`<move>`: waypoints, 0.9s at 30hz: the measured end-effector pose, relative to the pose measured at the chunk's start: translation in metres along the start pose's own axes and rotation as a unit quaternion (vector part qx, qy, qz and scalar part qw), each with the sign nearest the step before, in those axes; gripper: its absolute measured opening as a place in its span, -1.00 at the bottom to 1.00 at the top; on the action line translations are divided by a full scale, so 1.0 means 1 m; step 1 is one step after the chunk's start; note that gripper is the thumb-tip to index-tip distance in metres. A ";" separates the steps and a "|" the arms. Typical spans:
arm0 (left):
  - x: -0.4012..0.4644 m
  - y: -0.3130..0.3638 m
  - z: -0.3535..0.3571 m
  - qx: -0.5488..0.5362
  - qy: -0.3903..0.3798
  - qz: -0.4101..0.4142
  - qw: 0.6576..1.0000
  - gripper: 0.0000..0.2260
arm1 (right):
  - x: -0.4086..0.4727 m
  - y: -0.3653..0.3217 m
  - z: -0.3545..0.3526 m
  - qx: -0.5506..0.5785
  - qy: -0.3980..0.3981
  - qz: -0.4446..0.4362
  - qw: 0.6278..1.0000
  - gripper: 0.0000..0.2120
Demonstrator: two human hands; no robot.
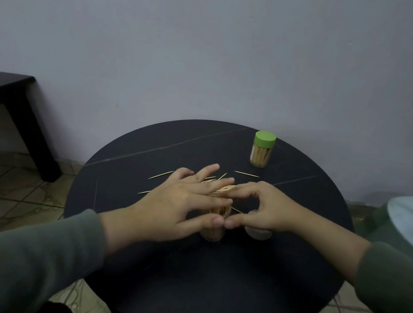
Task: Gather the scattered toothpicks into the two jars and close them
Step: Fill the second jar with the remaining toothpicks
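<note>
Toothpicks [161,175] are lying scattered on the round black table [210,275], some under the hands. An open jar [212,232] full of toothpicks is standing between both hands. The left hand [183,200] is spreading straight fingers over it. The right hand [264,211] is pinching a bundle of toothpicks [224,189] at the jar's mouth. A closed jar with green lid [262,149] is standing far behind.

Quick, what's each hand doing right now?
Left hand: open, fingers spread over the open toothpick jar.
Right hand: pinching a bundle of toothpicks above that jar.
</note>
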State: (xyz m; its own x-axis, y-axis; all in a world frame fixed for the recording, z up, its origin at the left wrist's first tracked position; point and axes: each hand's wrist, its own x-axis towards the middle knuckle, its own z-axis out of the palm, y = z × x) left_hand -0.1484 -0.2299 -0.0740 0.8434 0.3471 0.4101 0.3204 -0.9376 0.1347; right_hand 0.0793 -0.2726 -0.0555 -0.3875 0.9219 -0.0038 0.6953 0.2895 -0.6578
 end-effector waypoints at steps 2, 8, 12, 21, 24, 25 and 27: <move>0.002 -0.002 0.000 -0.060 0.036 -0.067 0.995 -0.60 | -0.001 0.006 -0.008 -0.051 0.003 0.005 0.999 -0.62; 0.010 -0.030 0.003 -0.079 0.065 -0.243 0.965 -0.77 | 0.002 0.023 -0.038 -0.379 0.035 0.092 0.920 -0.57; 0.011 -0.045 0.012 -0.066 -0.031 -0.255 0.964 -0.83 | -0.002 0.036 -0.047 -0.415 -0.018 0.145 0.898 -0.65; 0.051 -0.041 0.028 -0.108 -0.107 -0.228 0.962 -0.86 | 0.005 0.046 -0.039 -0.369 -0.010 0.141 0.919 -0.86; 0.062 -0.036 0.036 -0.127 -0.124 -0.221 0.959 -0.91 | 0.009 0.048 -0.035 -0.367 0.014 0.142 0.919 -0.87; 0.065 -0.035 0.038 -0.124 -0.129 -0.216 0.960 -0.91 | 0.010 0.049 -0.034 -0.371 0.024 0.143 0.917 -0.86; 0.068 -0.035 0.041 -0.112 -0.132 -0.213 0.962 -0.90 | 0.013 0.051 -0.031 -0.379 0.045 0.144 0.913 -0.84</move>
State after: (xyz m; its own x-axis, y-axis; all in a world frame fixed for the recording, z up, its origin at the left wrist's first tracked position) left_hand -0.0841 -0.1724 -0.0881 0.7458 0.6652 0.0354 0.5852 -0.6797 0.4422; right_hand 0.1284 -0.2377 -0.0654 -0.0950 0.9954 -0.0101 0.9929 0.0955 0.0707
